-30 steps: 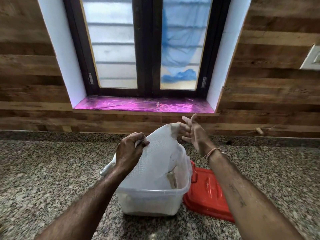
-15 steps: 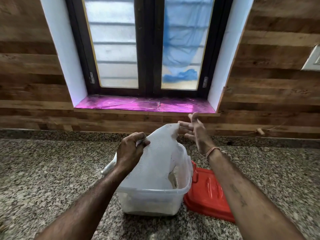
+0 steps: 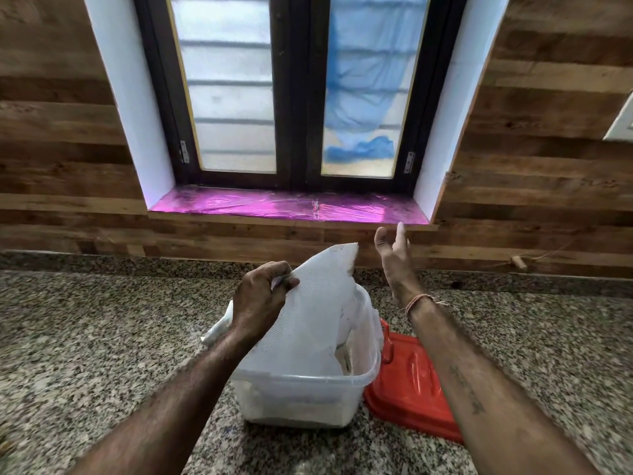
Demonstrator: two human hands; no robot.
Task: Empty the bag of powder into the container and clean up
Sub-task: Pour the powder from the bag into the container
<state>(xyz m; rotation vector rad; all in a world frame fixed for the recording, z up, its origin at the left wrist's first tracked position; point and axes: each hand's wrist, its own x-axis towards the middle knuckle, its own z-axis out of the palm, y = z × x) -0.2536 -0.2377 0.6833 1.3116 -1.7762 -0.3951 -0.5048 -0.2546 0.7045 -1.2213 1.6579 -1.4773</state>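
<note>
A white woven bag point(image 3: 317, 313) stands upended in a clear plastic container point(image 3: 301, 399) on the granite counter. The bag's mouth is down inside the container and one corner points up. My left hand point(image 3: 262, 299) is shut on the bag's left edge. My right hand point(image 3: 394, 255) is raised just right of the bag's top corner, fingers apart, a small gap away from it, with pale dust on the fingers. Pale powder shows low in the container through its wall.
A red lid point(image 3: 411, 378) lies flat on the counter, touching the container's right side. Behind runs a wood-panelled wall with a window and a pink foil sill point(image 3: 287, 207). Speckled granite counter point(image 3: 85, 337) spreads to both sides.
My right hand has let go of the bag's top corner and moved a little right and up. My left hand keeps its hold; the bag stays in the container.
</note>
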